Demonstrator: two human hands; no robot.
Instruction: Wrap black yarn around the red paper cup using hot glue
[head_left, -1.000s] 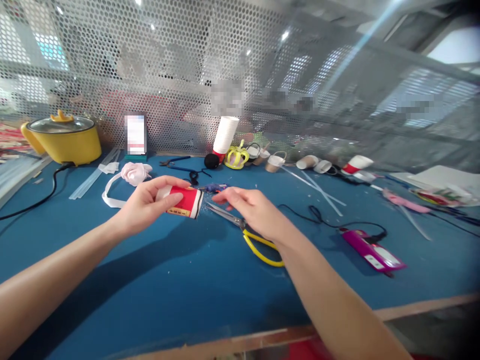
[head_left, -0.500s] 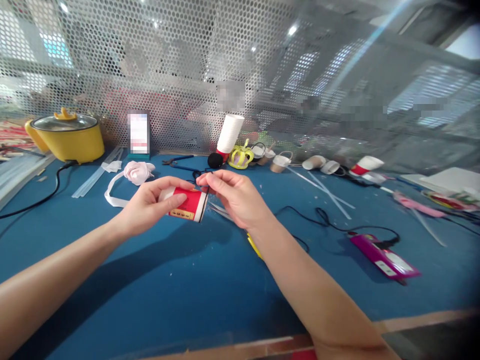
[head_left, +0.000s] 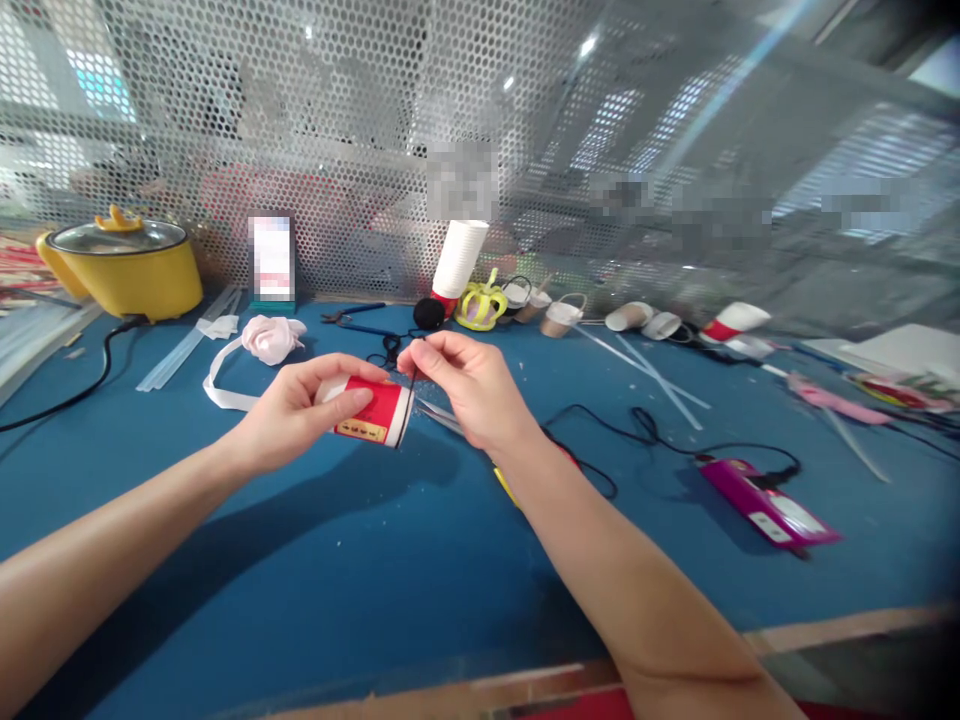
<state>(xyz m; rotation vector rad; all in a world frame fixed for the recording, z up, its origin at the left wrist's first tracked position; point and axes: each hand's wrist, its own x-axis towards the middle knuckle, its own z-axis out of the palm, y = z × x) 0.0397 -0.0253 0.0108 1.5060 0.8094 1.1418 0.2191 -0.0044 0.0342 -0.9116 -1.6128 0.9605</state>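
Note:
My left hand [head_left: 289, 410] grips a small red and white paper cup [head_left: 373, 411], held on its side above the blue table [head_left: 337, 560] with its mouth toward the right. My right hand [head_left: 469, 385] is at the cup's mouth, thumb and forefinger pinched on a thin black cord [head_left: 412, 372] at the rim. Yellow-handled scissors [head_left: 504, 484] lie on the table under my right wrist, mostly hidden by it.
A magenta tool [head_left: 761, 502] with a black cable lies to the right. At the back stand a yellow pot [head_left: 124, 268], a pink ribbon flower [head_left: 268, 338], a stack of white cups [head_left: 457, 260], a yellow crown [head_left: 481, 306], pliers [head_left: 352, 316] and several small cups along a perforated metal screen.
My right hand came away from the scissors on the table and moved left up to the cup's mouth, where it now pinches the black cord. My left hand has kept the cup still.

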